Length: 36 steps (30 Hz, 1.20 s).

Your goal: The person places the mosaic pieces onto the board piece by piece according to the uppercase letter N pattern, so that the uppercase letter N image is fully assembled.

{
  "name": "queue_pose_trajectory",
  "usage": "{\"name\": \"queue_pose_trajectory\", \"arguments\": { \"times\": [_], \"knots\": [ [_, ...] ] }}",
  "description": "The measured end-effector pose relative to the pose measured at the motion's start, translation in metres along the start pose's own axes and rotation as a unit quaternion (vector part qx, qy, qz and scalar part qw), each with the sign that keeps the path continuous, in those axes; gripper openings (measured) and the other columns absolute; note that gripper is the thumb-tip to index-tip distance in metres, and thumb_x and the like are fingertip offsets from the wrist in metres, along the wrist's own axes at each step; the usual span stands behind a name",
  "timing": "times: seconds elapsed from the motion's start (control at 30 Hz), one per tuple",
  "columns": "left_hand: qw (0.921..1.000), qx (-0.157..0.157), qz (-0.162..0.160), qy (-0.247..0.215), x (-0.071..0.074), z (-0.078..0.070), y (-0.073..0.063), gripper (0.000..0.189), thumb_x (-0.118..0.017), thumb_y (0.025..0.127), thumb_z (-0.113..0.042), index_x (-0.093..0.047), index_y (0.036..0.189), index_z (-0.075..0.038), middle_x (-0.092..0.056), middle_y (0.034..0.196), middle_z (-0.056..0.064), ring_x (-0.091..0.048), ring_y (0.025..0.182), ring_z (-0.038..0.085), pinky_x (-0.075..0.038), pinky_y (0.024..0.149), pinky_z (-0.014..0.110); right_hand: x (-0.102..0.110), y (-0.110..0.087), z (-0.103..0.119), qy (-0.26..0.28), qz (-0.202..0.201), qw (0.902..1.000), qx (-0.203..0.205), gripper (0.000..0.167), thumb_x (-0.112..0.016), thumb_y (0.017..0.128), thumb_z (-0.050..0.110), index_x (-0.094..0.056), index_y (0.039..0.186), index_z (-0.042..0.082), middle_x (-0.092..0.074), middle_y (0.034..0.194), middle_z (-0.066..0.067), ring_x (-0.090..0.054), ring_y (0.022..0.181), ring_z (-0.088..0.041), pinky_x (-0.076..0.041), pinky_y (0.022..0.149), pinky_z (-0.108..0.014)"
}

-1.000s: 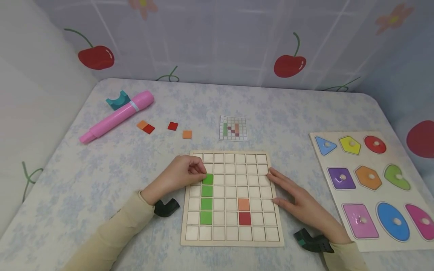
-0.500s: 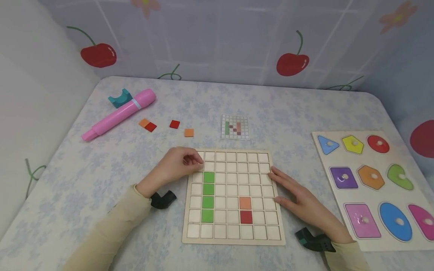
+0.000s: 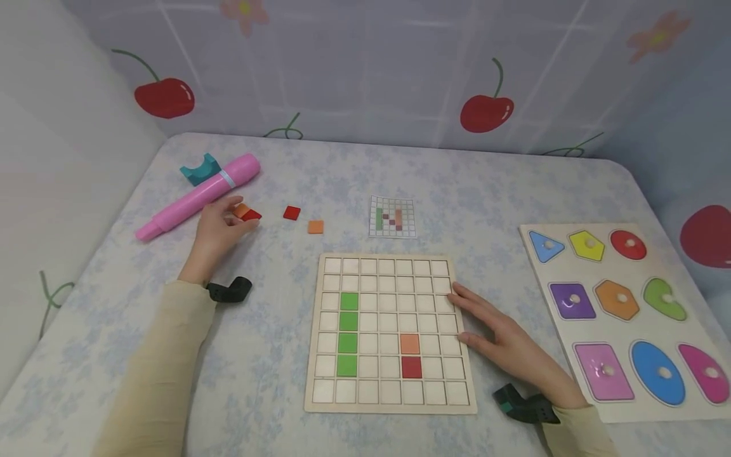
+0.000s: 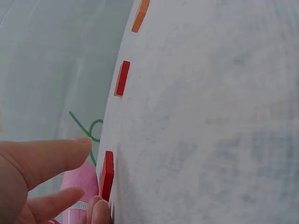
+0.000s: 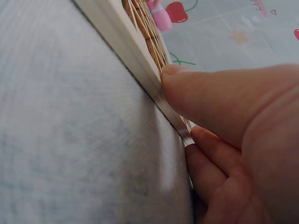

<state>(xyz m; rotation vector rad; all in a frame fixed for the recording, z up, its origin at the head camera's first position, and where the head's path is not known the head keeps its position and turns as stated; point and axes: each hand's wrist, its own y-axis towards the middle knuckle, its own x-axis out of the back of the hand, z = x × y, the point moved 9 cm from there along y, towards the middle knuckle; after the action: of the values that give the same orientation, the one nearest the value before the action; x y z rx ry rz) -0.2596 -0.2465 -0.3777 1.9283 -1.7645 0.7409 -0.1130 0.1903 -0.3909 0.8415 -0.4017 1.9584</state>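
Worktop (image 3: 257,393), left side: orange tile (image 3: 241,210) and red tile (image 3: 250,215), edge to edge or slightly overlapping, both within reach of the left hand (image 3: 214,236). Thumb and fingers of this hand parted, with no firm hold visible; contact with either piece impossible to tell, even from the left wrist view. Right hand (image 3: 502,336): fingers extended along the side of the grid board (image 3: 391,409), nothing in grasp. On the board: column of green tiles (image 3: 347,322), with seated orange tile (image 3: 410,344) and seated red tile (image 3: 412,367) farther right. Likeliest fault, by judgement: two pieces caught in one pinch, or a neighbour dragged along, owing to close contact within the pair. Also possible: a slip at pickup, owing to thin edges flat on a smooth-looking surface. Lesser hazard: a knock from the knuckles to the pink pen (image 3: 197,198) just behind, with a roll as the result. At the opposite side: skewing of the board and jarring of seated pieces, from any uneven push by the resting fingers.
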Motion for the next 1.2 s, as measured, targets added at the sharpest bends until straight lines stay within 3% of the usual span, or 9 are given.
{"name": "queue_pose_trajectory", "arguments": {
  "times": [0.13, 0.33, 0.63, 0.93, 1.2],
  "knots": [
    [0.9994, -0.007, 0.006, 0.033, 0.000, -0.002, 0.001, 0.057, -0.063, 0.089, -0.020, -0.043, 0.135, 0.008, -0.049, 0.122, 0.024, -0.050, 0.089, 0.029, -0.043, 0.069, 0.031, -0.002, 0.000, -0.003, -0.006, 0.001, 1.0000, -0.003, 0.062, -0.065, 0.089, 0.014, -0.038, 0.144, 0.016, -0.024, 0.151, -0.004, -0.023, 0.136, -0.022, -0.020, 0.099, -0.010],
    [0.9975, -0.026, -0.012, 0.065, 0.003, -0.006, 0.001, 0.038, -0.062, 0.089, -0.014, -0.057, 0.119, 0.008, -0.056, 0.103, 0.021, -0.049, 0.087, 0.032, -0.042, 0.070, 0.037, -0.002, 0.001, -0.006, -0.006, 0.002, 0.9999, -0.014, 0.063, -0.066, 0.088, 0.014, -0.038, 0.144, 0.017, -0.023, 0.152, -0.001, -0.022, 0.136, -0.020, -0.020, 0.099, -0.011],
    [0.9972, -0.006, 0.008, 0.074, 0.003, 0.002, 0.000, 0.038, -0.064, 0.089, -0.017, -0.057, 0.121, 0.003, -0.054, 0.104, 0.020, -0.050, 0.091, 0.031, -0.043, 0.077, 0.041, 0.000, 0.001, -0.001, -0.003, -0.002, 1.0000, -0.001, 0.061, -0.065, 0.089, 0.013, -0.038, 0.144, 0.015, -0.025, 0.151, -0.004, -0.023, 0.136, -0.022, -0.020, 0.099, -0.011],
    [0.9977, -0.038, -0.010, 0.055, 0.006, 0.000, -0.001, 0.034, -0.069, 0.086, -0.021, -0.059, 0.106, 0.005, -0.055, 0.094, 0.017, -0.049, 0.080, 0.025, -0.040, 0.068, 0.032, 0.002, 0.001, -0.001, -0.007, -0.003, 1.0000, -0.002, 0.061, -0.065, 0.089, 0.013, -0.039, 0.143, 0.015, -0.025, 0.151, -0.005, -0.024, 0.136, -0.026, -0.018, 0.099, -0.011],
    [0.9971, -0.022, -0.024, 0.069, 0.013, -0.008, -0.009, 0.028, -0.070, 0.085, -0.025, -0.061, 0.097, 0.000, -0.058, 0.092, 0.015, -0.052, 0.081, 0.027, -0.042, 0.069, 0.036, -0.001, 0.001, -0.005, -0.003, 0.006, 0.9999, -0.015, 0.060, -0.065, 0.089, 0.014, -0.039, 0.144, 0.017, -0.024, 0.151, -0.003, -0.022, 0.136, -0.023, -0.018, 0.100, -0.012]
  ]
}}
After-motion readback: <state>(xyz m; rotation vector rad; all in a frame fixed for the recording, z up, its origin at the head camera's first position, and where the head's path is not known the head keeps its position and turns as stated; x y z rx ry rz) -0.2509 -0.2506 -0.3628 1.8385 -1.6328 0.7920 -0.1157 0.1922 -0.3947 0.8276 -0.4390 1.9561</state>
